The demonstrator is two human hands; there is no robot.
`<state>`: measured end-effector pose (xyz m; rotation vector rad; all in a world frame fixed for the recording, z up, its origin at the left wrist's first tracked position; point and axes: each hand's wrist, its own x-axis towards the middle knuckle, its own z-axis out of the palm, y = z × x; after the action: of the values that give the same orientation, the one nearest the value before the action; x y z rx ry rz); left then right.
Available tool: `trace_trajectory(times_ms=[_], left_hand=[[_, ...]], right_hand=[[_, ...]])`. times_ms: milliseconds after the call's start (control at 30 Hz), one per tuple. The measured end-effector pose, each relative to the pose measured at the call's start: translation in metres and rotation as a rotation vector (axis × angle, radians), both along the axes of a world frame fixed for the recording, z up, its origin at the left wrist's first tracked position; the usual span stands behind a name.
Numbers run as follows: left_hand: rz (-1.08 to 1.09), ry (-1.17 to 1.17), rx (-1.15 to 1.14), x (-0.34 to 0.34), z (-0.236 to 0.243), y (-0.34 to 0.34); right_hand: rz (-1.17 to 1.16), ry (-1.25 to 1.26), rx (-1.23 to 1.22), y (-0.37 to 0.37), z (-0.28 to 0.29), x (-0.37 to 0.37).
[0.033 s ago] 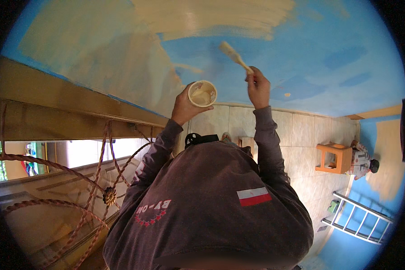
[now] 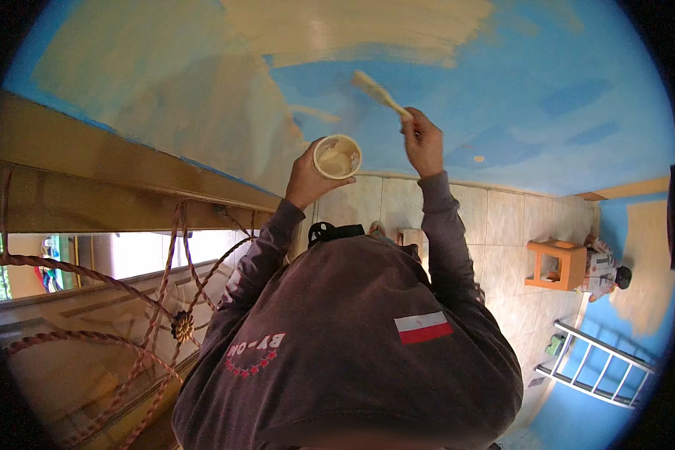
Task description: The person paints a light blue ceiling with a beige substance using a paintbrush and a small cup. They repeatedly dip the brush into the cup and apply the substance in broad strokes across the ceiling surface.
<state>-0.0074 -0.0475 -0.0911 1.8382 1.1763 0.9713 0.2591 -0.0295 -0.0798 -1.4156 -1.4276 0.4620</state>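
My left hand (image 2: 307, 178) is wrapped round a round tub (image 2: 355, 159) with pale cream paint in its bottom. Smears of the paint coat the tub's inner wall. To the right and a little higher, my right hand (image 2: 424, 142) grips the handle of a paintbrush (image 2: 379, 93). The brush tilts up to the left, its bristles coated in cream paint. Whether the bristles touch the wall I cannot tell. Behind them the blue wall (image 2: 502, 90) carries broad cream patches at the top and left.
At left is a window opening with a twisted metal grille (image 2: 174, 300). Pale floor tiles (image 2: 502, 217) run along the wall's foot. Toward the right stand an orange stool (image 2: 559, 265), another person (image 2: 604, 270) by the far wall, and a ladder (image 2: 598, 364).
My right hand has shifted slightly left, carrying the brush left with it. The tub and my left hand stay in the same place.
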Motion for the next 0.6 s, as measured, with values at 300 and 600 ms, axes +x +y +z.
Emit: trace_trajectory(times_ms=[300, 600], left_hand=[[0.065, -0.062, 0.036, -0.013, 0.001, -0.009], [0.098, -0.081, -0.005, -0.028, -0.003, -0.014]], right_hand=[[0.256, -0.207, 0.112, 0.097, 0.010, -0.094], [0.237, -0.228, 0.114, 0.140, -0.005, -0.137]])
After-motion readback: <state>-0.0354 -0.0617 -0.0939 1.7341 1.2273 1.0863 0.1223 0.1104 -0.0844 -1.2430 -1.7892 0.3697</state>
